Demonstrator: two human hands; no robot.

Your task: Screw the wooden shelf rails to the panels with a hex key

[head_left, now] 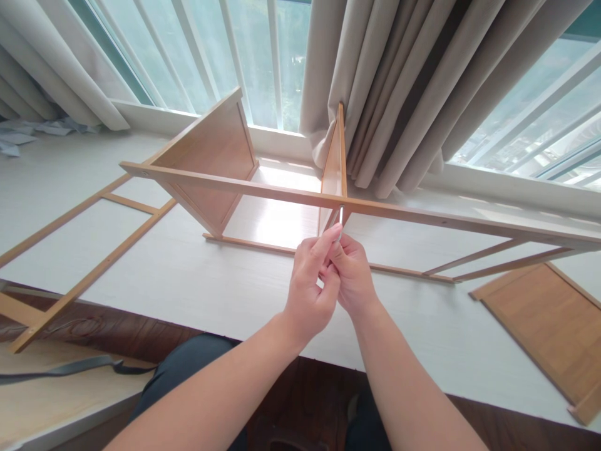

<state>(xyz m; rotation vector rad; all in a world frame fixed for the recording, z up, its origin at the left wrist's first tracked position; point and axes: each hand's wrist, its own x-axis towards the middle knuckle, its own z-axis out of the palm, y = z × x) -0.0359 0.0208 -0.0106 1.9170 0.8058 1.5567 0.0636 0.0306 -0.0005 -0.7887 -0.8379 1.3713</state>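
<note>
Both hands meet in front of a wooden frame, which lies on its side with its long rail (277, 193) facing me. My left hand (312, 282) and my right hand (352, 266) are closed around a thin silver metal tool (340, 216); its grip end is hidden by my fingers. The tool's tip meets the rail where an upright wooden panel (334, 156) joins it from behind. Further left, a second wooden panel (211, 163) stands between the frame's rails. I cannot tell whether a screw is under the tip.
A ladder-like wooden side frame (110, 258) lies at left, overhanging the white ledge (225, 285). A loose wooden panel (547, 326) rests at right. Behind are curtains (399, 81) and windows. Below left is a pale board with a dark strap (70, 369).
</note>
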